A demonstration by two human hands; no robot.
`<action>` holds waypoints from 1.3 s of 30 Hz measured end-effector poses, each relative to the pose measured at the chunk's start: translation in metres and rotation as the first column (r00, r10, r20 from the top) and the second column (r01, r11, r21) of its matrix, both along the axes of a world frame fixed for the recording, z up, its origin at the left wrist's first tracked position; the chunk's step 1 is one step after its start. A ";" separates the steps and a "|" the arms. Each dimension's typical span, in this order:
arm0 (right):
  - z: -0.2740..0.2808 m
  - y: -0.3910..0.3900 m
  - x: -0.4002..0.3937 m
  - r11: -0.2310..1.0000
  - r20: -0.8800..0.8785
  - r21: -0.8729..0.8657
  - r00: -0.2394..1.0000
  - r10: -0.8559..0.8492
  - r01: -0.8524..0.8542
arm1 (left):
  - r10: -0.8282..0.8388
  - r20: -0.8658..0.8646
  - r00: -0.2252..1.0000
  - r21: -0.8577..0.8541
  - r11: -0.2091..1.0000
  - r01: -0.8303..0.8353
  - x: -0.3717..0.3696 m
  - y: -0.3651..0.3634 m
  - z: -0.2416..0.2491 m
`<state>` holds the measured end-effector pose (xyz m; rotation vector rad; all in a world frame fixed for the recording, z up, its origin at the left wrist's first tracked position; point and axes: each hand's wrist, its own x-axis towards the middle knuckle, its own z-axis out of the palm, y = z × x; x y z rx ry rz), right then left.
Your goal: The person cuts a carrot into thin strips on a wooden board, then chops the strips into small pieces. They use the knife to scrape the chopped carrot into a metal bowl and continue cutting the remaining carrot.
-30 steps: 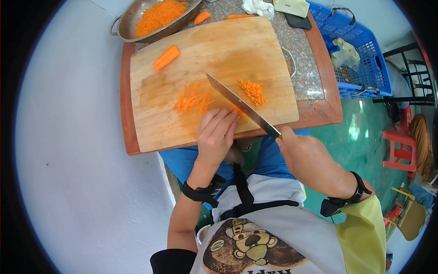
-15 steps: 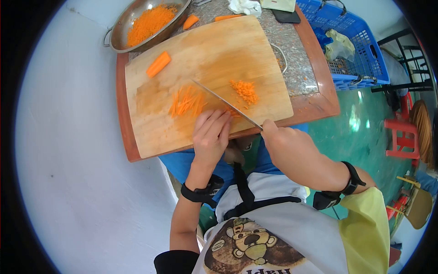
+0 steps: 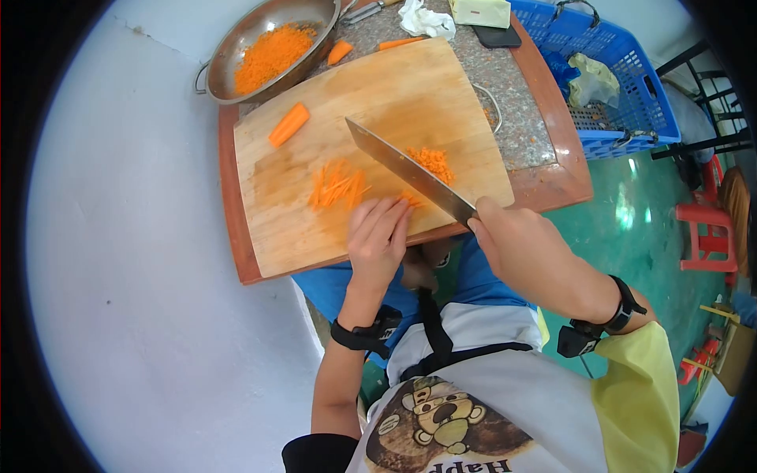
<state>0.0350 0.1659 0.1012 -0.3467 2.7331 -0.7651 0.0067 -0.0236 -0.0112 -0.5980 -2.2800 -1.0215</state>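
My right hand is closed round the handle of a broad cleaver, whose blade slants over the wooden cutting board. My left hand has its fingers bent together, pressing a small bunch of carrot strips onto the board near its front edge. Left of those fingers lies a loose pile of carrot sticks. Partly behind the blade is a heap of diced carrot. A larger carrot piece rests on the board's left side.
A metal pan of chopped carrot stands at the back left. Behind the board are a carrot chunk, white tissue and a black phone. A blue basket and red stool are at the right.
The cleaver has lifted and turned, so more of its flat side shows, and its blade has moved off the strips. My left hand still holds the strips. The whole view has shifted slightly.
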 end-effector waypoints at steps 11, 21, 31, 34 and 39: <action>0.002 -0.005 0.005 0.998 0.017 -0.003 0.998 0.061 -0.061 | -0.001 0.005 1.000 -0.014 1.000 0.002 0.000 0.000 0.001; -0.005 -0.011 0.007 0.996 0.015 0.041 0.996 0.084 -0.084 | -0.010 -0.009 1.000 -0.018 1.000 0.009 -0.001 -0.001 -0.004; -0.010 -0.019 0.007 0.998 -0.014 0.043 0.998 0.055 -0.054 | -0.017 -0.013 1.000 -0.037 0.999 0.017 -0.001 -0.002 -0.002; -0.008 -0.010 -0.001 0.999 -0.004 0.036 1.000 0.027 -0.027 | -0.018 -0.028 0.999 -0.026 1.000 0.017 -0.001 -0.001 -0.002; -0.006 -0.006 -0.004 1.000 0.040 0.019 0.999 0.022 -0.023 | 0.009 -0.040 0.999 -0.020 1.000 -0.010 0.000 0.001 0.000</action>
